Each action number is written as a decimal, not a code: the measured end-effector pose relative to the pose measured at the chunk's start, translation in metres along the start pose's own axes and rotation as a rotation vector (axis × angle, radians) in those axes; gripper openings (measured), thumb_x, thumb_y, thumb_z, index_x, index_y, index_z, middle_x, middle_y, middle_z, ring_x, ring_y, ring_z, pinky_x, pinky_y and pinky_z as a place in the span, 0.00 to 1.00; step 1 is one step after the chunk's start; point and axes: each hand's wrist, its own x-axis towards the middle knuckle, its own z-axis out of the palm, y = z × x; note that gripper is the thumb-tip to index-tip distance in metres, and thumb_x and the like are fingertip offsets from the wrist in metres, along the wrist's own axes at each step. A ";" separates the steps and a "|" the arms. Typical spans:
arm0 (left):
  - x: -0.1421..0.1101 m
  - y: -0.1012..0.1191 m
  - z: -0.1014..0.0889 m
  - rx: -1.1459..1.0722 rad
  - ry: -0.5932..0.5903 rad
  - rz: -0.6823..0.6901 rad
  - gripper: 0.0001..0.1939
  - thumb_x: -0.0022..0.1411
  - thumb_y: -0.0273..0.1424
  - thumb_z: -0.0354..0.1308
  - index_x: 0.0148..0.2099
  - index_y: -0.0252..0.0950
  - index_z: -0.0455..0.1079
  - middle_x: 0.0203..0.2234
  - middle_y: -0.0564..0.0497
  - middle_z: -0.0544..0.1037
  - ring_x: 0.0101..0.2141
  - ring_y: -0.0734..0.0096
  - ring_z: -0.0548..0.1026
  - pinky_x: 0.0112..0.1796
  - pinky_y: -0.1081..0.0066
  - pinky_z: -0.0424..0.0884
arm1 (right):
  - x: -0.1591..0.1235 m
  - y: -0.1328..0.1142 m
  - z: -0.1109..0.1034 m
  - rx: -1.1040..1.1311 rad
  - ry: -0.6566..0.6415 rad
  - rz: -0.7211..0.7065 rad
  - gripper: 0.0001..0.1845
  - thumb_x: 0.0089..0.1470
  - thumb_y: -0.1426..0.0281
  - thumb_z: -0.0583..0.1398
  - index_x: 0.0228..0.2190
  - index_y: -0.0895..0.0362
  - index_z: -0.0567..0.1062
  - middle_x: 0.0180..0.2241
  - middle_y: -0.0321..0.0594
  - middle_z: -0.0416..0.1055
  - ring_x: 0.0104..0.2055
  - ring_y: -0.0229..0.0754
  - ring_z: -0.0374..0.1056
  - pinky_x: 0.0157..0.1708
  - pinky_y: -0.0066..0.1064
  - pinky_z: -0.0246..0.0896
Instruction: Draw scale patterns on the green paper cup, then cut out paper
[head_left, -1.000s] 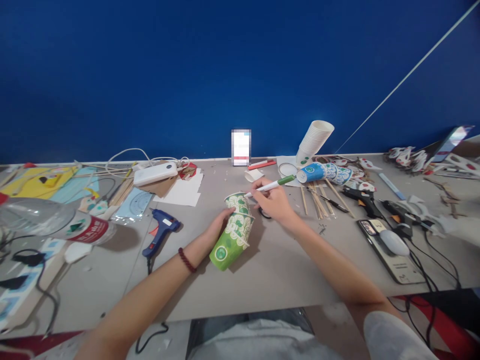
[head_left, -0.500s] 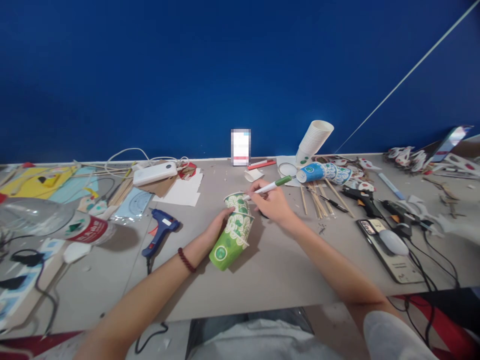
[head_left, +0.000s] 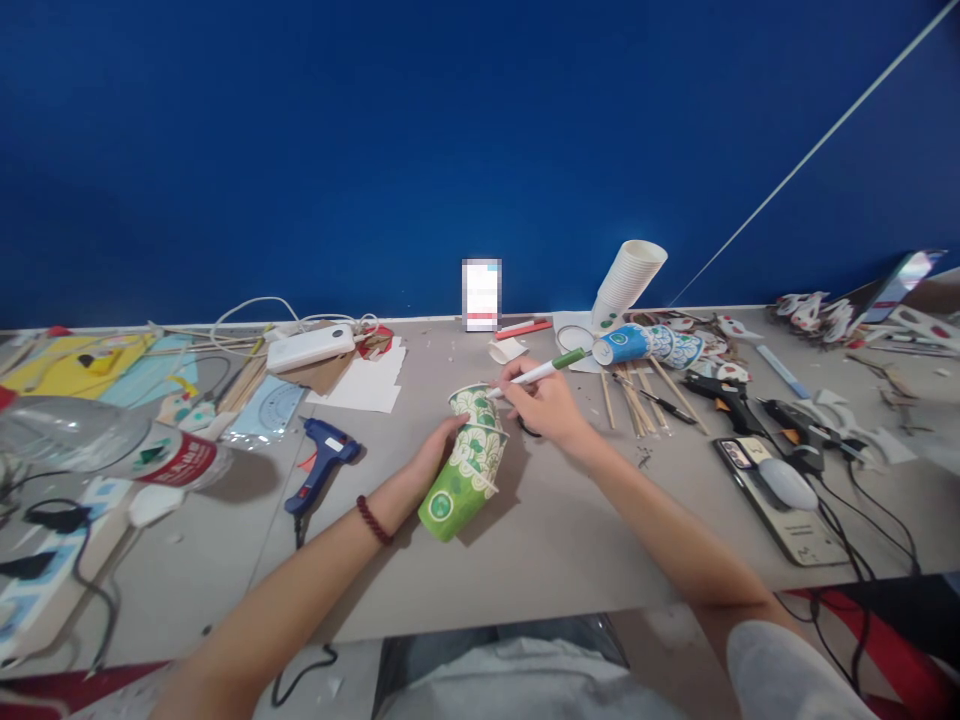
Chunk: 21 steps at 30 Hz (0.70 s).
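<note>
Joined end to end, green-patterned paper cups (head_left: 476, 455) lie tilted on the table, their plain green base toward me. My left hand (head_left: 439, 447) is closed around their left side near the upper cup, its thumb on the patterned surface and its other fingers hidden behind. Between the fingertips of my right hand (head_left: 544, 403) is a white marker with a green end (head_left: 551, 368). The marker's tip meets the upper cup near its rim; I cannot make out the exact mark under it.
A blue glue gun (head_left: 322, 460) lies to the left, near a water bottle (head_left: 127, 440) and a power strip (head_left: 64, 560). On the right are blue cups (head_left: 630, 344), a stack of white cups (head_left: 630, 285), wooden sticks (head_left: 637, 400), a black glue gun (head_left: 727, 400) and a phone (head_left: 780, 510) under a mouse.
My right hand and the marker have shifted very slightly at the upper cup. The cups and my left hand stay in place.
</note>
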 end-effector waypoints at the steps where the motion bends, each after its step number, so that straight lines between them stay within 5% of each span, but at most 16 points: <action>1: -0.001 0.001 0.001 0.003 -0.008 -0.003 0.17 0.56 0.35 0.54 0.42 0.27 0.71 0.28 0.43 0.79 0.27 0.62 0.77 0.33 0.66 0.72 | 0.000 -0.001 0.000 0.017 0.001 0.002 0.04 0.47 0.67 0.57 0.27 0.55 0.68 0.24 0.35 0.69 0.28 0.39 0.69 0.22 0.29 0.69; 6: -0.007 0.002 0.006 0.045 -0.062 0.002 0.20 0.57 0.35 0.53 0.48 0.28 0.68 0.32 0.42 0.79 0.31 0.60 0.77 0.35 0.63 0.71 | 0.001 -0.003 -0.002 0.094 0.003 -0.006 0.06 0.47 0.65 0.58 0.28 0.55 0.68 0.25 0.35 0.69 0.32 0.41 0.70 0.26 0.31 0.72; 21: -0.006 0.003 0.006 0.066 -0.108 0.029 0.19 0.59 0.36 0.49 0.44 0.26 0.71 0.32 0.39 0.79 0.31 0.60 0.76 0.35 0.64 0.70 | 0.001 -0.002 -0.001 0.133 -0.024 -0.041 0.08 0.49 0.63 0.58 0.28 0.55 0.69 0.27 0.36 0.68 0.32 0.39 0.69 0.30 0.33 0.72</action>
